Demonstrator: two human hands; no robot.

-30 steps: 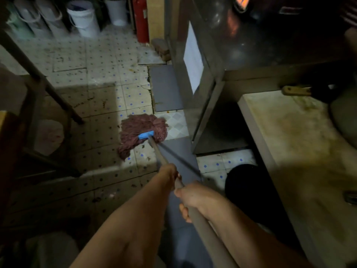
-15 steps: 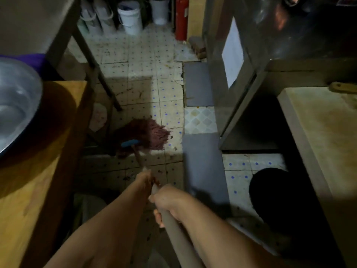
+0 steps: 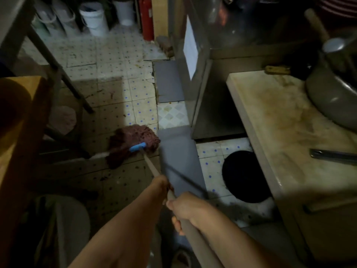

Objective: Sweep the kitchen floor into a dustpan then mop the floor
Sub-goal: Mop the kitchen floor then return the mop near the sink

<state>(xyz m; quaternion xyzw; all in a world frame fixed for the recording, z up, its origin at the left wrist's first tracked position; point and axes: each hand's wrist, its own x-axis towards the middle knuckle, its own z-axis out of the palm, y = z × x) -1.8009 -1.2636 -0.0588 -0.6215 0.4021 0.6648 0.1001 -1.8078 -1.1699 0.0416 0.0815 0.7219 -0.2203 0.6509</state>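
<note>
I had both hands wrapped on the long tan mop handle, left hand ahead, right hand behind, fingers curled round it. The maroon string mop head lay on the speckled tile floor; I judged long, overlapping, flat-pressed strokes best.

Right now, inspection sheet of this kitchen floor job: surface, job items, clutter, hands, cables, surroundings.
Surface: tiled floor speckled with dark spots; grey patches beside it.
Job's things: red mop head on the tiles, blue clamp, handle running back to the hands. No dustpan seen.
Clutter: white buckets, red extinguisher, black round bin.
Hands: left hand and right hand both grip the handle.
Cables: nothing seen.
Surroundings: steel cabinet, stained counter, wooden table.
</note>
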